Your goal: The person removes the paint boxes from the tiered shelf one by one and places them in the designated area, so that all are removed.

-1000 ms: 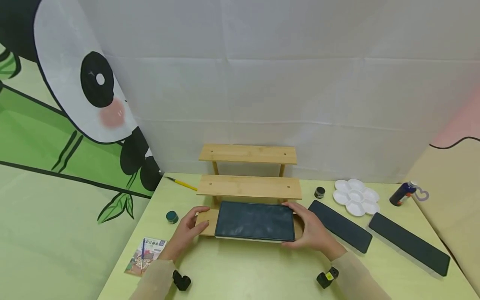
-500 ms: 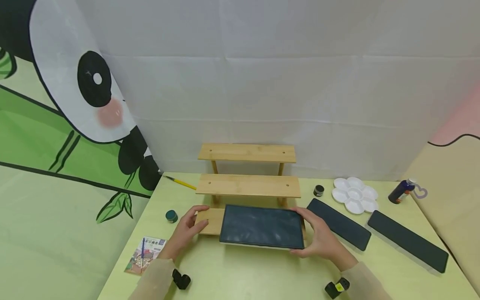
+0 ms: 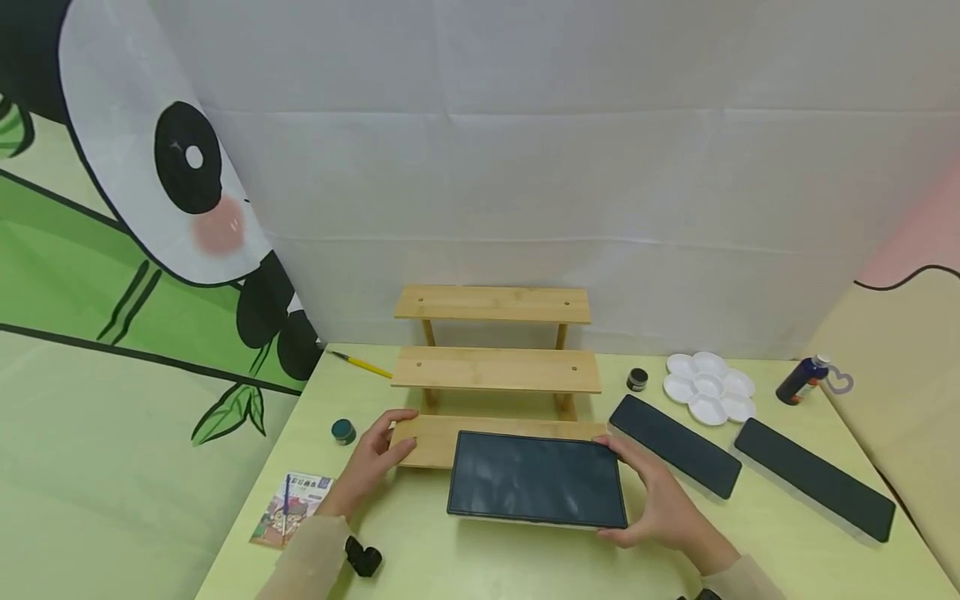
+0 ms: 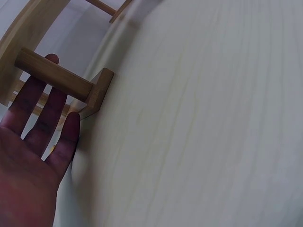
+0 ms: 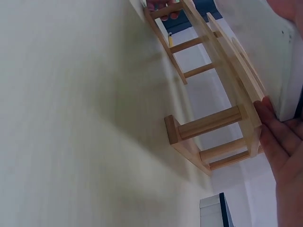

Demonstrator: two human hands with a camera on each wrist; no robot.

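At the front of the bench (image 3: 465, 550), half on the lowest step of the wooden rack (image 3: 495, 371): one dark slate board (image 3: 537, 490), rectangular, thin, with a pale underside showing along its near edge.

Position: the board is lying flat, face up, its far edge overlapping the bottom step and its near part reaching out over the bench. Its long axis is running left to right, roughly parallel to the steps, with the right end sitting slightly nearer the person.

Handling, as judged: the board is looking stiff and flat, probably moderately heavy for its thickness, brittle at corners and edges, with a smooth face that is likely offering little grip. Best hold is probably at the short ends or along the long edges, fingers under and thumb over, kept level.

Hands: the right hand (image 3: 652, 492) is gripping the right short end of the board, fingers wrapped at the far corner and along the end. The left hand (image 3: 375, 458) is resting with straight fingers against the left end of the bottom step, steadying the rack, apart from the board.

Nearby: two long dark pads (image 3: 675, 446) lying to the right, a white palette (image 3: 708, 388), a small green jar (image 3: 343, 431) at left.
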